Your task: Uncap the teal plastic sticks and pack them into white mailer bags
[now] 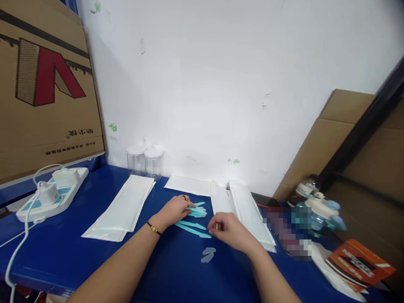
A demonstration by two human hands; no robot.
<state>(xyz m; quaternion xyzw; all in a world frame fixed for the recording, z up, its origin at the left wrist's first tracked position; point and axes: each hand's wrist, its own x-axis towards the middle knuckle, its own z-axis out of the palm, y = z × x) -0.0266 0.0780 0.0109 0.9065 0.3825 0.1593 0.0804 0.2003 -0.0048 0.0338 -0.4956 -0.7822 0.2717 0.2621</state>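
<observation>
My left hand [178, 209], with rings and a dark bracelet, lies over a small bunch of slim teal eyebrow razors [198, 212], its fingers closed on them. Two more teal razors [193, 229] lie just below on the blue table, fanned toward the right. My right hand [227, 229] is beside their tips, thumb and fingers pinched together. What it holds, if anything, cannot be made out. Nearer to me lie two small translucent plastic pieces [208, 254], shaped like blade covers.
White padded packets lie left [126, 206], behind [187, 185] and right [249, 212] on the blue table [176, 269]. Two clear lidded jars [153, 164] stand by the wall. A power strip [72, 185] is far left; an orange pouch [358, 263] and a teal-and-white object [322, 212] are right.
</observation>
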